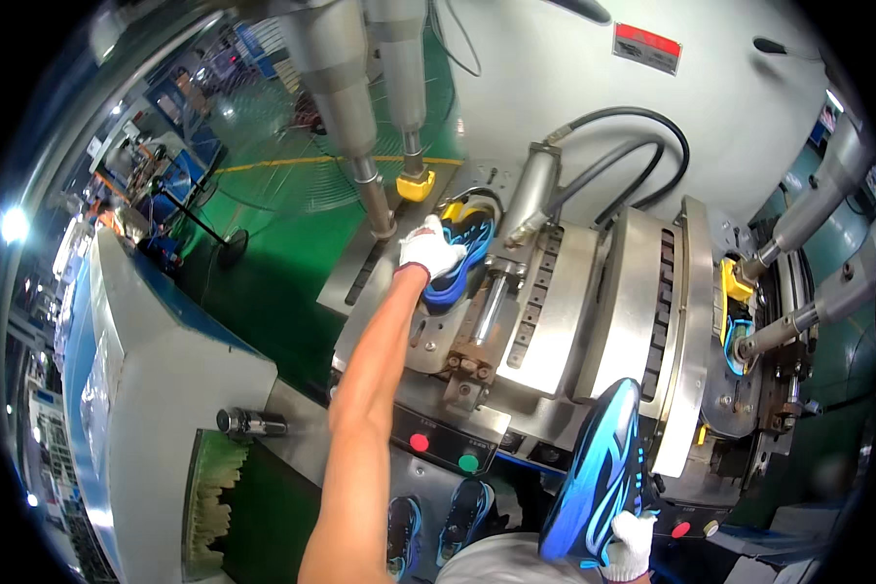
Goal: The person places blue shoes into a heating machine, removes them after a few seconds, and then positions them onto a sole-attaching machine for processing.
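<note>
On the left station of the metal machine sits a blue and black sneaker (470, 255), toe toward me. My left hand (430, 249), in a white knit glove with a dark red cuff, is closed around the left side of this sneaker; its fingertips are partly hidden. Close to my body, my right hand (631, 547), also gloved in white, grips another blue and black sneaker (594, 477). That sneaker is held up on end, its toe pointing away from me, in front of the machine's middle plates. Light blue laces show near the right hand.
Two metal cylinders hang above the left station, one with a yellow pad (416, 185). At the right station, a yellow block (736, 282) stands above another blue sneaker (738, 343). A red button (419, 442) and green button (469, 462) line the front panel, above dark sneakers (464, 521).
</note>
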Motion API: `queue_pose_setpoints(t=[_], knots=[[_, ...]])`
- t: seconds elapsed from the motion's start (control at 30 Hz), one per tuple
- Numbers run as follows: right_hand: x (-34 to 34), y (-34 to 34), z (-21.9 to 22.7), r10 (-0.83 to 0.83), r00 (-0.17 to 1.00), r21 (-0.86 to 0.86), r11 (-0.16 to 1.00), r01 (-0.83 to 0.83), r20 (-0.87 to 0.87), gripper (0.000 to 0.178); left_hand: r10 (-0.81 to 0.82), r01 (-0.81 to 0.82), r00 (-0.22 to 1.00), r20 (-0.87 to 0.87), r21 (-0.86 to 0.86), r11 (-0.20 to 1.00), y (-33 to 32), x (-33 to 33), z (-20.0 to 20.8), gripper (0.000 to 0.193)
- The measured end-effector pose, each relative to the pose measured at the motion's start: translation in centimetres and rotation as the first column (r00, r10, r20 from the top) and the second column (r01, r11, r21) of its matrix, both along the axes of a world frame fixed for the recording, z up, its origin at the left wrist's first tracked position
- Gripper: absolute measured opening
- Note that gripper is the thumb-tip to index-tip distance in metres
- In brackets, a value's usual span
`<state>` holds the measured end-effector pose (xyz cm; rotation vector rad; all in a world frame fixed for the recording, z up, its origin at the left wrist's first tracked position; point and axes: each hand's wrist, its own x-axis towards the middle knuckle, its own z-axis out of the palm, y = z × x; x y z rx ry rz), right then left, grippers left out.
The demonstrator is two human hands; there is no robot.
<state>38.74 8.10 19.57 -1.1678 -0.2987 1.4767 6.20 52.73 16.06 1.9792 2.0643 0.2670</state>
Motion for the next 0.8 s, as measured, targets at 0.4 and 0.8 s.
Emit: queue_pose_setpoints(t=[0.4,0.8], knots=[[-16.5,23.1,2.8,0.342,0.938,0.230,0.919,-0.321,-0.056,0.030,0.161,-0.349,0.836,0.524,0.281,0.894,-35.7,-12.8,6.9,0.070],[-25.5,51.2,-17.3,0.308,-0.005,-0.301,0.927,-0.223,0.951,0.046,0.843,-0.820,0.539,0.004,-0.226,0.526,-66.9,-15.2,-6.6,0.070]])
